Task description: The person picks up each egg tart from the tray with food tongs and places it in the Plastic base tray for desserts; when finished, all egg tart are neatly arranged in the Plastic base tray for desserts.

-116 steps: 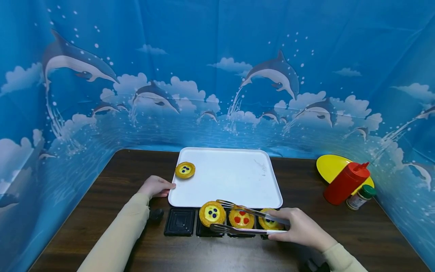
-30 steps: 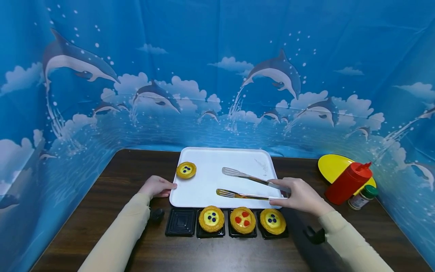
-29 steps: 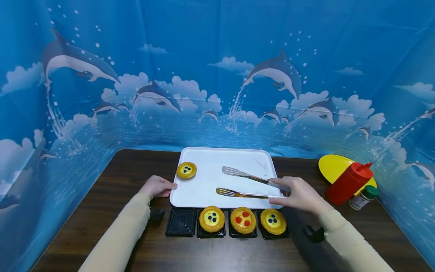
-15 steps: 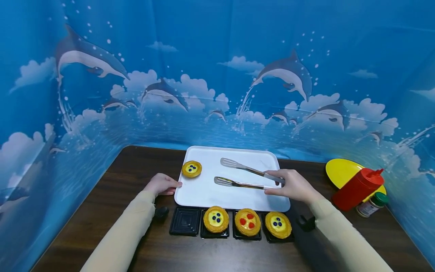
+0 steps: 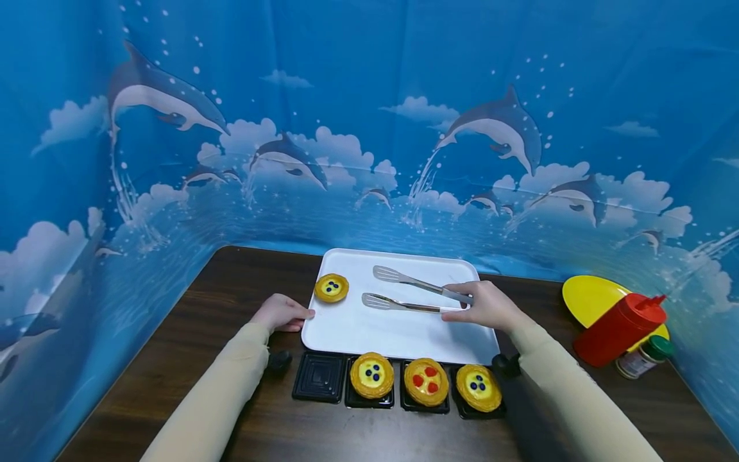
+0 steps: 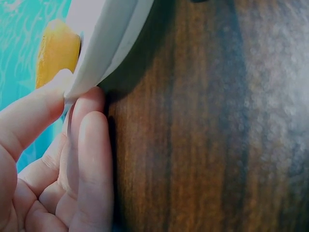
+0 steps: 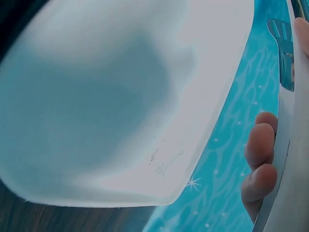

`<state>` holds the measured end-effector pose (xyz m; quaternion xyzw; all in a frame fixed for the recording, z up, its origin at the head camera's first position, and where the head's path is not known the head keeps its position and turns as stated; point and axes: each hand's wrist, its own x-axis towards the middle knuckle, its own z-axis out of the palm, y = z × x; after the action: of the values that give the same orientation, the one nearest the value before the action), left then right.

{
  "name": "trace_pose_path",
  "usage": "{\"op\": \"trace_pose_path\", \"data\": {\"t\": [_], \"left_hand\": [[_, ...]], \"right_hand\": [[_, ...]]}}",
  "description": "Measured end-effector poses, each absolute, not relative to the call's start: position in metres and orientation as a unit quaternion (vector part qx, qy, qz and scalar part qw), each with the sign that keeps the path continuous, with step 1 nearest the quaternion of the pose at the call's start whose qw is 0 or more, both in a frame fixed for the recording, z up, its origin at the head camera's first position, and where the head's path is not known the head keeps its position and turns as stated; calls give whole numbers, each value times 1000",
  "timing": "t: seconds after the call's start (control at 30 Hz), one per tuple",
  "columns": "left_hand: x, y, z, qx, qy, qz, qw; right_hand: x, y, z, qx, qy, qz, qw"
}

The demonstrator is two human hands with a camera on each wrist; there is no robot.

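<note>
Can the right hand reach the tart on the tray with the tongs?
Probably yes: the right hand holds the tongs spread, with only bare tray between them and the tart.

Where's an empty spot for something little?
The brown wood-grain table is bare left of the left hand. The white rectangular tray has room between the silver metal tongs and its near edge. It's crowded around the red plastic bottle and round yellow plate.
</note>
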<state>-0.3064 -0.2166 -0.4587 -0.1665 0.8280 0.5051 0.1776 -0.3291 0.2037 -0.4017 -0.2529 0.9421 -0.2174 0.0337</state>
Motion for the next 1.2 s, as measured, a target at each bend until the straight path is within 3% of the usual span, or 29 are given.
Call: {"op": "trace_pose_path", "data": {"t": [0.63,1.2], "left_hand": [[-305,-213,-456,-171,826,510,167],[-304,-212,-456,-171,826,510,168]], "right_hand": [[-346,176,-418,-220,945,-227,88],[-359,149,-423,-224,946,-210,102]]}}
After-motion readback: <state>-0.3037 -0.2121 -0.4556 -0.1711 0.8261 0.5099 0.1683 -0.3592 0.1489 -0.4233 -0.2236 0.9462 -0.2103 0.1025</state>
